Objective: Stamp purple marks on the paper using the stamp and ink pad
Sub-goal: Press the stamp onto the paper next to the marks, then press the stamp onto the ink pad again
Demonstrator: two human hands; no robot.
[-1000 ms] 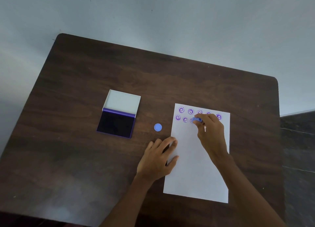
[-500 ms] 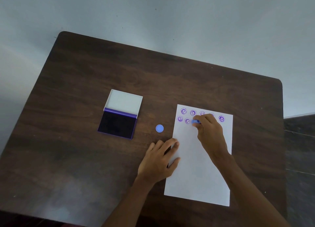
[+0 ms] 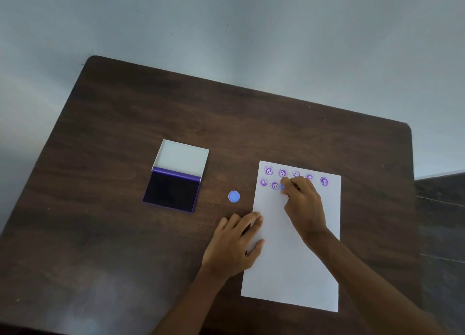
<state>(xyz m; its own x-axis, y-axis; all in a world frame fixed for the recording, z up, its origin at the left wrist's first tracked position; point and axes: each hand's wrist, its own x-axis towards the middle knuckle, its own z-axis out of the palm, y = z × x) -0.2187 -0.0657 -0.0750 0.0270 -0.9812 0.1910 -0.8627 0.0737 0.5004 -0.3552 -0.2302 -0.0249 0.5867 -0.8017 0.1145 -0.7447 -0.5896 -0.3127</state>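
Observation:
A white sheet of paper [image 3: 292,254] lies on the right side of the dark wooden table [image 3: 125,234], with several round purple marks along its top edge. My right hand [image 3: 303,203] grips a small blue stamp [image 3: 282,187] and holds it down on the paper in the second row of marks; my fingers hide most of the stamp. My left hand [image 3: 236,241] lies flat with its fingertips on the paper's left edge. The open ink pad [image 3: 173,191], with a dark purple pad and a white lid, sits to the left.
A small round blue cap [image 3: 234,196] lies on the table between the ink pad and the paper. The table's far edge meets a pale wall. A dark surface shows beyond the right edge.
My right hand with the stamp has stayed at the second row, shifting slightly on the paper. My left hand keeps its place on the paper's edge.

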